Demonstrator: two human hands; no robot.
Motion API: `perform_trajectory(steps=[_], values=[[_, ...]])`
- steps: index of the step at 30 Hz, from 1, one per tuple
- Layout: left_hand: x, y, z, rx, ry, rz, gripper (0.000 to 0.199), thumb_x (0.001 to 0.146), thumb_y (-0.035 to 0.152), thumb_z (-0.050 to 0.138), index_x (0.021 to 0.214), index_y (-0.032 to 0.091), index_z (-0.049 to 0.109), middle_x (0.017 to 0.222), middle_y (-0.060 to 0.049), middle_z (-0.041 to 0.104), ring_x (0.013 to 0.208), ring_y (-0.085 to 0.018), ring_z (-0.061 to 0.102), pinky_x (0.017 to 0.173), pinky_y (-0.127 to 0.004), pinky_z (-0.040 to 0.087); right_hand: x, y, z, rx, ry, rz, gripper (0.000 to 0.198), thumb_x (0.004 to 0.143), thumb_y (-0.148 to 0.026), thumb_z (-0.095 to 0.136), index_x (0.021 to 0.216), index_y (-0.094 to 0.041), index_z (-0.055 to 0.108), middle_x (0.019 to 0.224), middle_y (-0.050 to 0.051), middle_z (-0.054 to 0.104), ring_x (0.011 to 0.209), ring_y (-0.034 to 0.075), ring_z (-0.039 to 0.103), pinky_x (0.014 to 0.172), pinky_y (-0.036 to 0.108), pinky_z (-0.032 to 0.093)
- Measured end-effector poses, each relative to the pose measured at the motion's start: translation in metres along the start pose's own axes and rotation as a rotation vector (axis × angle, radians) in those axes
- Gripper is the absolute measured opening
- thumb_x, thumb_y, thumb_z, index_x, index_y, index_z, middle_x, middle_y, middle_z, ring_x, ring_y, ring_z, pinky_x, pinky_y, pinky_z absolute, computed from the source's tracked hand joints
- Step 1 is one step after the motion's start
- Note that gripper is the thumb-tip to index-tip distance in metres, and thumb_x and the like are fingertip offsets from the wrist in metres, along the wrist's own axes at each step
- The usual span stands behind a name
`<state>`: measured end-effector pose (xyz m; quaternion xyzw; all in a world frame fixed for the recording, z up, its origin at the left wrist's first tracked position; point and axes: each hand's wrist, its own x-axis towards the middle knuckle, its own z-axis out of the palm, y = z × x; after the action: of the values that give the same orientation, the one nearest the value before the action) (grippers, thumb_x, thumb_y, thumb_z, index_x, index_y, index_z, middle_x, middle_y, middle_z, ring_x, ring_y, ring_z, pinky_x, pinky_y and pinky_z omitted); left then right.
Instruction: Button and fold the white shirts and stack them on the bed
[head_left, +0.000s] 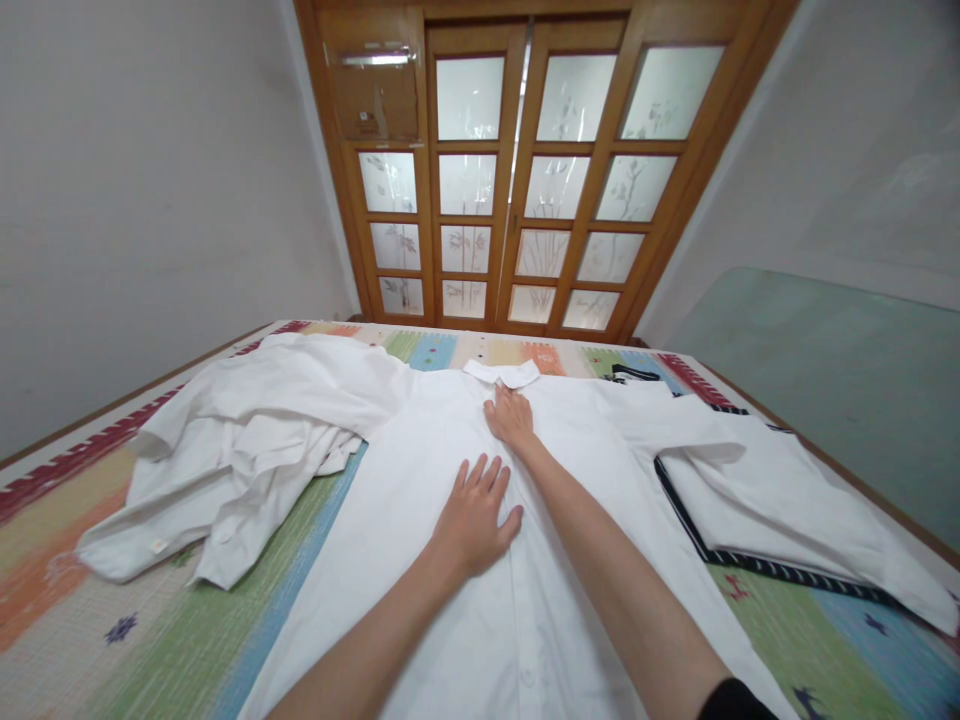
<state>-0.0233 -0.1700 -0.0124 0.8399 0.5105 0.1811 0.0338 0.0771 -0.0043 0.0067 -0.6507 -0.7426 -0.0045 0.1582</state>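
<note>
A white button-up shirt (435, 500) lies spread front up, its collar (502, 374) at the far end and its sleeves stretched out to both sides. My left hand (474, 515) rests flat on the shirt's chest, fingers apart, just left of the button placket. Farther up, my right hand (510, 414) is at the top of the placket, right below the collar. Its fingers are curled together on the shirt's fabric there; the fingertips are partly hidden.
Beneath the shirt is a striped multicoloured cloth (172, 620). A crumpled white garment (240, 490) lies at left, partly under the sleeve. At right, a folded white garment with black trim (780, 510) sits beside the shirt. Wooden glass-paned doors (517, 180) stand beyond; a greenish glass panel (832, 360) is at right.
</note>
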Motion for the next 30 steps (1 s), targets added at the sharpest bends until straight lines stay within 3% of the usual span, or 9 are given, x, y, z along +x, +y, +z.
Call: perform_trajectory(steps=[11, 19, 24, 30], values=[[-0.0005, -0.0005, -0.0004, -0.005, -0.008, -0.004, 0.057, 0.096, 0.045, 0.036, 0.142, 0.013, 0.044, 0.15, -0.014, 0.041, 0.143, -0.031, 0.031, 0.117, -0.053, 0.024, 0.0043, 0.006, 0.0077, -0.017, -0.087, -0.052, 0.054, 0.096, -0.031, 0.028, 0.145, -0.009, 0.038, 0.156, 0.014, 0.031, 0.14, 0.027, 0.032, 0.113, 0.043, 0.02], [-0.0008, -0.0006, 0.0021, 0.036, 0.032, 0.01, 0.056, 0.096, 0.045, 0.037, 0.142, 0.015, 0.045, 0.149, -0.013, 0.044, 0.141, -0.03, 0.034, 0.117, -0.052, 0.026, 0.0048, 0.0061, 0.0083, -0.029, -0.098, -0.161, 0.055, 0.097, -0.029, 0.027, 0.148, -0.009, 0.031, 0.153, 0.015, 0.037, 0.141, 0.03, 0.029, 0.112, 0.054, 0.021], [-0.0007, -0.001, 0.0022, 0.035, 0.048, 0.014, 0.055, 0.096, 0.045, 0.037, 0.141, 0.016, 0.046, 0.148, -0.013, 0.046, 0.141, -0.03, 0.035, 0.115, -0.051, 0.028, 0.0056, 0.0044, 0.0069, -0.04, -0.058, -0.242, 0.051, 0.096, -0.022, 0.029, 0.141, 0.0, 0.04, 0.145, 0.021, 0.046, 0.138, 0.027, 0.037, 0.112, 0.039, 0.027], [-0.0004, -0.0007, 0.002, 0.046, 0.032, 0.008, 0.055, 0.096, 0.045, 0.038, 0.14, 0.014, 0.046, 0.148, -0.013, 0.046, 0.141, -0.03, 0.035, 0.116, -0.051, 0.026, 0.0051, 0.0051, 0.0059, -0.008, -0.062, -0.342, 0.044, 0.095, -0.016, 0.031, 0.135, -0.006, 0.046, 0.139, 0.018, 0.053, 0.129, 0.023, 0.049, 0.107, 0.033, 0.037]])
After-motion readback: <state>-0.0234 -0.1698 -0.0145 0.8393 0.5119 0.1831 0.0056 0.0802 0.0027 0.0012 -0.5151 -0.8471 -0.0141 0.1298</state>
